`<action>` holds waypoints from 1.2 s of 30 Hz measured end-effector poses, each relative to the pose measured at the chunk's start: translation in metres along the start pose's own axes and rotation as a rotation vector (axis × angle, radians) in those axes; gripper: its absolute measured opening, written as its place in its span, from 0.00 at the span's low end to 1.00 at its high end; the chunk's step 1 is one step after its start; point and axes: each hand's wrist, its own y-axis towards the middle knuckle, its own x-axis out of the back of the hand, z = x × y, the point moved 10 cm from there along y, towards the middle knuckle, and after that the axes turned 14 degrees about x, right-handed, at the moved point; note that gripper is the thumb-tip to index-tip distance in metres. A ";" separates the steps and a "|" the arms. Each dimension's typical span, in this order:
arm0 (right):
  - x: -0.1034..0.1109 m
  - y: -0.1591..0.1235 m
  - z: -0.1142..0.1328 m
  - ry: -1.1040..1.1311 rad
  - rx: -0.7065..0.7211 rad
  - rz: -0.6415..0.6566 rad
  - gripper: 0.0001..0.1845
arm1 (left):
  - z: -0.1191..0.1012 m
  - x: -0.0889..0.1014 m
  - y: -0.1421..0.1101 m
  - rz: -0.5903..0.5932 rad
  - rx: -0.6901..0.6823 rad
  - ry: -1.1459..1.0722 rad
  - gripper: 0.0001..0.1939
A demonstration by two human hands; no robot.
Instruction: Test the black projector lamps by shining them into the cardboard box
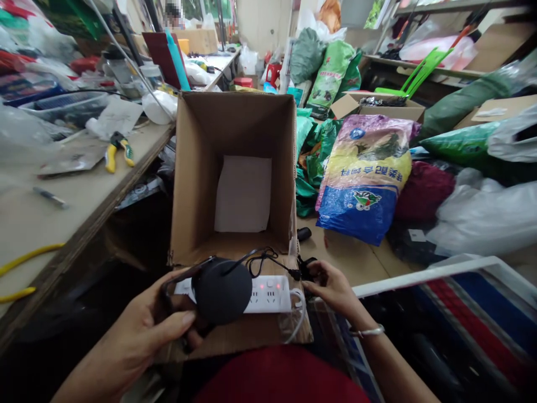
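Note:
My left hand (163, 322) is closed on a black round device (224, 291) with a dark bracket at its side. A thin black cable (262, 254) runs from the device in a loop towards the right. My right hand (331, 285) pinches a small black piece (308, 268) close to the cable's end; its exact kind is hard to make out. Below the device, partly covered by it, a white power strip (271, 294) with red lights lies on a cardboard flap (235, 336). Its white cord (301, 313) bends down on the right.
An open cardboard box (195, 179) stands ahead, with a white sheet (243, 193) inside. On the left workbench (84, 212) lie yellow-handled pliers (119, 151). A colourful feed bag (363, 179) and several other bags are at the right, behind a white frame (423, 274).

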 end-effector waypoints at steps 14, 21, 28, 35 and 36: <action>-0.048 0.016 0.045 0.154 0.146 0.290 0.11 | -0.009 0.030 0.002 -0.032 -0.179 -0.144 0.25; -0.076 0.006 0.050 0.026 0.263 0.351 0.08 | -0.002 0.023 0.018 -0.001 -0.188 -0.247 0.20; -0.080 0.000 0.059 -0.031 0.390 0.430 0.07 | 0.003 0.021 0.027 0.029 -0.212 -0.319 0.20; -0.087 -0.003 0.078 -0.188 0.573 0.458 0.10 | 0.007 0.018 0.031 0.048 -0.203 -0.341 0.22; -0.088 -0.004 0.078 -0.187 0.581 0.458 0.12 | 0.007 0.018 0.031 0.056 -0.210 -0.338 0.23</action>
